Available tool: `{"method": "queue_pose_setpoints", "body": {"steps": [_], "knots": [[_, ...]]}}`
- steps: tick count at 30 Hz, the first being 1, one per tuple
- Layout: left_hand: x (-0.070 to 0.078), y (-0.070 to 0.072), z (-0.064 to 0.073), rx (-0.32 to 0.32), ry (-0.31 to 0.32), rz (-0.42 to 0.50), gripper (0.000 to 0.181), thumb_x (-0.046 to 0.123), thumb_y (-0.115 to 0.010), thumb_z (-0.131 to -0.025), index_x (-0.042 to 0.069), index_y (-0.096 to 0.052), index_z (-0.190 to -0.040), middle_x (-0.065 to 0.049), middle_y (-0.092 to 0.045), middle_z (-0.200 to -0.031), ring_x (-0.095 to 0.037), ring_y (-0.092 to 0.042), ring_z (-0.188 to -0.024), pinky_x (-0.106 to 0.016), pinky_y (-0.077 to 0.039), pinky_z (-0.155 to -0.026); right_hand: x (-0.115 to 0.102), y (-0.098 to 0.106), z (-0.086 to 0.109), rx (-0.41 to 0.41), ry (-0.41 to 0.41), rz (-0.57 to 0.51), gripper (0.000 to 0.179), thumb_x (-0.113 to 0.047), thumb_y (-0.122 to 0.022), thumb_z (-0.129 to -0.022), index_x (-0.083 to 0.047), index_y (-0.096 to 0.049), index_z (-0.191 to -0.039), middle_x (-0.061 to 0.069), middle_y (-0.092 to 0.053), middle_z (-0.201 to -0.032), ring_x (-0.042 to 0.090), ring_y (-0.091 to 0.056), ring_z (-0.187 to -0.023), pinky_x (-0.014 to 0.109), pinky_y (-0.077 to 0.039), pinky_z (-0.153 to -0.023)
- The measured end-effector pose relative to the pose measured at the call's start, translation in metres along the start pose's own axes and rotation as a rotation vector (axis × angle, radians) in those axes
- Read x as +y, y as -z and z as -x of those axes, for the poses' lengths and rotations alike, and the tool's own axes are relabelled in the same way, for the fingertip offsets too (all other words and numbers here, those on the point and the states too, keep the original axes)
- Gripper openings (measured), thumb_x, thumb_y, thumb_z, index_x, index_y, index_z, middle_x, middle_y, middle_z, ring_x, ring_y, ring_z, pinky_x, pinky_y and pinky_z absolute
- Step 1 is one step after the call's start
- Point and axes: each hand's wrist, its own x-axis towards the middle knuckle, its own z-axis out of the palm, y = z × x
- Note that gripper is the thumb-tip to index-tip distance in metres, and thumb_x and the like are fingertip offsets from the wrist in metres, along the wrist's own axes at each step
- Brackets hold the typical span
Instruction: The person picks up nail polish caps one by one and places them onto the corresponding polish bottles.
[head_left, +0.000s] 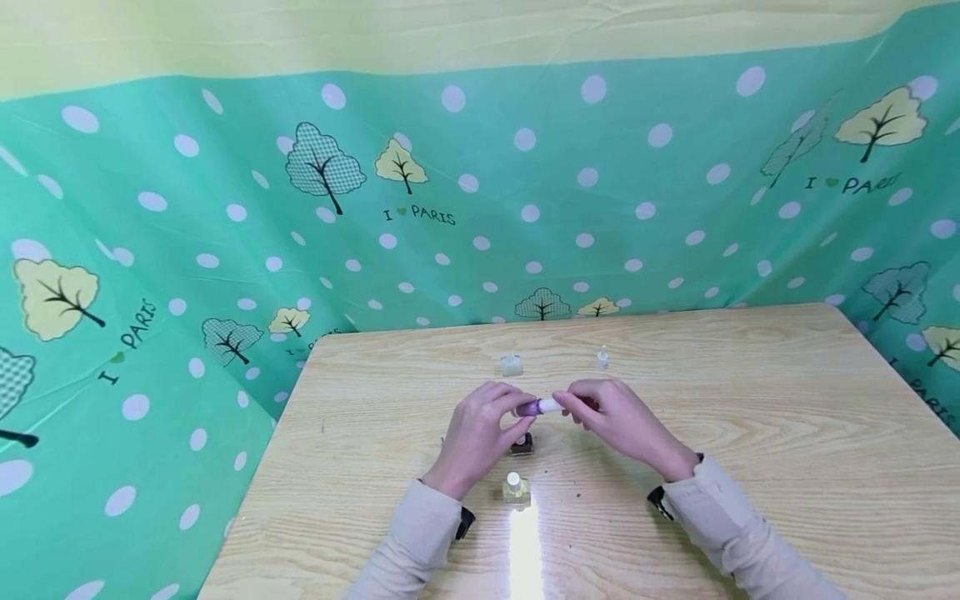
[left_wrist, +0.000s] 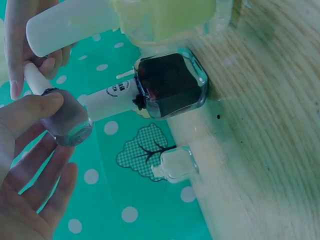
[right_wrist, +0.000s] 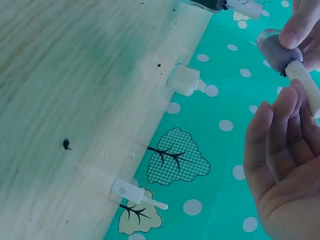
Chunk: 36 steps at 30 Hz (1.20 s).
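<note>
My left hand (head_left: 480,421) holds a purple nail polish bottle (head_left: 528,408) by its glass body, thumb on one side, raised above the table. At the other end, the fingers of my right hand (head_left: 611,412) pinch its white cap (head_left: 551,405). The cap sits against the bottle's neck, with no gap showing. In the left wrist view a dark nail polish bottle (left_wrist: 172,85) with a white cap stands just beyond the held one. Closer to the body is a yellow nail polish bottle (head_left: 517,492), also capped.
Toward the back of the wooden table (head_left: 750,400) stands a pale nail polish bottle (right_wrist: 184,80) without its cap. A white cap (right_wrist: 127,190) stands to its right, brush pointing up. Small dark specks (right_wrist: 66,144) dot the tabletop. A green printed cloth (head_left: 495,192) hangs behind.
</note>
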Motion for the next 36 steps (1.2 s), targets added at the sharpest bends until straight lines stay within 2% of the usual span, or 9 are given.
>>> {"method": "queue_pose_setpoints", "body": {"steps": [4, 9, 13, 17, 24, 27, 36], "knots": [[-0.001, 0.000, -0.002, -0.004, 0.017, -0.004, 0.020, 0.016, -0.084, -0.080, 0.015, -0.077, -0.098, 0.006, -0.074, -0.093, -0.007, -0.064, -0.086, -0.021, -0.056, -0.078, -0.002, 0.001, -0.001, 0.044, 0.029, 0.007, 0.031, -0.041, -0.055, -0.101, -0.025, -0.062, -0.076, -0.012, -0.052, -0.062, 0.006, -0.044, -0.053, 0.023, -0.040, -0.049], [-0.004, -0.001, -0.003, -0.020, 0.050, 0.006, 0.018, 0.017, -0.082, -0.082, 0.014, -0.077, -0.099, 0.004, -0.074, -0.094, -0.009, -0.065, -0.087, -0.022, -0.057, -0.079, -0.002, 0.003, -0.001, 0.103, 0.025, -0.001, 0.023, -0.040, -0.060, -0.098, -0.020, -0.070, -0.091, -0.011, -0.062, -0.076, 0.008, -0.057, -0.065, 0.024, -0.051, -0.059], [-0.007, -0.002, -0.004, -0.036, 0.084, 0.008, 0.020, 0.017, -0.081, -0.083, 0.013, -0.076, -0.102, 0.003, -0.075, -0.097, -0.011, -0.067, -0.089, -0.025, -0.058, -0.083, 0.001, 0.003, -0.002, 0.103, 0.012, -0.011, 0.023, -0.040, -0.062, -0.097, -0.019, -0.071, -0.098, -0.010, -0.065, -0.087, 0.009, -0.060, -0.074, 0.024, -0.054, -0.066], [-0.010, -0.003, -0.006, -0.060, 0.130, 0.028, 0.021, 0.017, -0.081, -0.083, 0.013, -0.075, -0.103, 0.002, -0.075, -0.098, -0.012, -0.069, -0.091, -0.028, -0.058, -0.086, 0.006, 0.002, -0.003, 0.103, 0.015, -0.013, 0.022, -0.040, -0.063, -0.096, -0.019, -0.070, -0.100, -0.009, -0.065, -0.090, 0.009, -0.060, -0.079, 0.024, -0.055, -0.069], [-0.016, -0.007, -0.007, -0.145, 0.268, 0.102, 0.021, 0.017, -0.079, -0.085, 0.012, -0.073, -0.105, 0.001, -0.075, -0.098, -0.013, -0.070, -0.092, -0.032, -0.057, -0.090, 0.014, 0.001, -0.005, 0.104, 0.013, 0.023, 0.024, -0.042, -0.063, -0.096, -0.019, -0.070, -0.100, -0.010, -0.064, -0.092, 0.008, -0.059, -0.082, 0.023, -0.055, -0.070], [-0.019, -0.010, -0.006, -0.179, 0.302, 0.120, 0.022, 0.017, -0.078, -0.085, 0.012, -0.073, -0.105, 0.000, -0.075, -0.099, -0.014, -0.070, -0.093, -0.032, -0.057, -0.091, 0.018, 0.000, -0.006, 0.100, 0.020, 0.043, 0.022, -0.040, -0.064, -0.096, -0.019, -0.070, -0.099, -0.010, -0.064, -0.091, 0.007, -0.059, -0.082, 0.023, -0.054, -0.070], [-0.027, -0.018, -0.004, -0.244, 0.372, 0.183, 0.021, 0.016, -0.077, -0.087, 0.011, -0.072, -0.107, -0.002, -0.074, -0.102, -0.015, -0.069, -0.092, -0.030, -0.059, -0.083, 0.033, -0.002, -0.007, 0.079, 0.008, 0.056, 0.018, -0.036, -0.067, -0.095, -0.019, -0.070, -0.098, -0.010, -0.064, -0.089, 0.010, -0.059, -0.080, 0.023, -0.054, -0.069]]}}
